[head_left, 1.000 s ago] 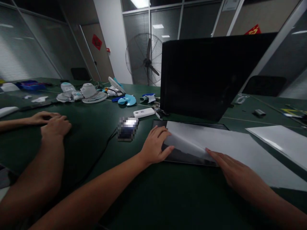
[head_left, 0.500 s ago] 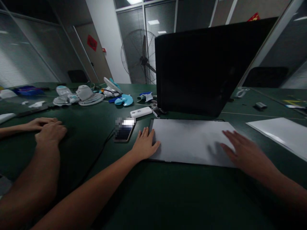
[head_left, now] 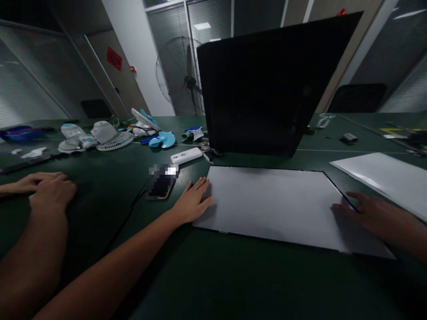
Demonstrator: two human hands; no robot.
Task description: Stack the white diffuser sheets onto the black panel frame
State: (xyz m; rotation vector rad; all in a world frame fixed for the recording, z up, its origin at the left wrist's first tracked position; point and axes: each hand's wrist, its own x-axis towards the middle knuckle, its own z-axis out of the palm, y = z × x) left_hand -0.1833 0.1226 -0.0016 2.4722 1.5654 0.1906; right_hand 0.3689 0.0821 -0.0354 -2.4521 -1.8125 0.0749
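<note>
Through the head camera I have a dark green worktop [head_left: 233, 284] with a white sheet [head_left: 273, 204] lying flat near the middle, a thin black border along its edges. My left hand [head_left: 191, 204] rests at the sheet's left edge, fingers spread, nothing gripped. My right hand [head_left: 376, 213] is over the right edge, thumb and fingers apart, grasping nothing that I can see; whether it touches the sheet I cannot tell.

Just beyond the sheet, a large black panel [head_left: 263, 98] stands upright, leaning. To the right, near my right hand: a stack of white sheets [head_left: 383, 178]. Left of the sheet: a phone [head_left: 163, 184], partly pixelated, and a white oblong device [head_left: 186, 155] just past it. Farther off: a light-blue fan blade [head_left: 162, 140], then white fan parts [head_left: 115, 140]. Far left, a co-worker's hands [head_left: 50, 189] rest together on the worktop.
</note>
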